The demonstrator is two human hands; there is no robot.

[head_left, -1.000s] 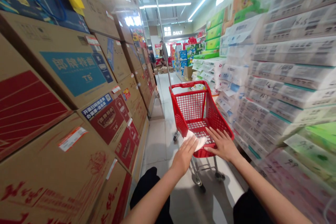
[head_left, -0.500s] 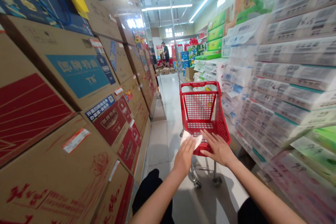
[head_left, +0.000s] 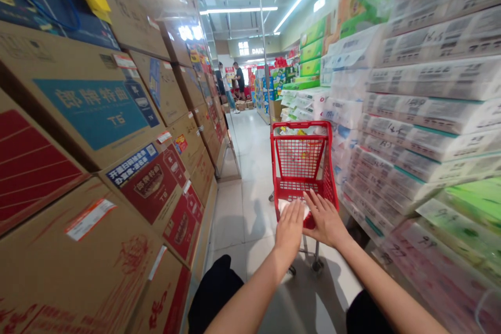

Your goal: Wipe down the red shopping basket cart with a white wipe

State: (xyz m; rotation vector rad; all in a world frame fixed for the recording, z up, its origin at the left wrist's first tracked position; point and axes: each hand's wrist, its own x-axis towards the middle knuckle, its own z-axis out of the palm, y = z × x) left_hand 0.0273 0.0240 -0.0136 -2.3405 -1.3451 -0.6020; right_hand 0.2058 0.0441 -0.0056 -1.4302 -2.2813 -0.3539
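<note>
1. The small red plastic shopping cart (head_left: 301,164) has moulded mesh walls with a slight sheen; its legs look like bare grey metal.
2. A thin white sheet, paper or cloth I cannot tell (head_left: 306,212), shows matt and soft between the bare left hand (head_left: 289,227) and the bare right hand (head_left: 324,219).
3. The brown corrugated cardboard boxes (head_left: 97,130) are matt, with printed red and blue panels and glossy white paper stickers.
4. The white paper-goods packs in clear plastic film (head_left: 422,130) look shiny and slightly wrinkled.
5. The pale tiled floor (head_left: 242,203) is smooth and glossy, mirroring the ceiling lights.
6. The green film-wrapped packs (head_left: 469,203) are glossy.
</note>
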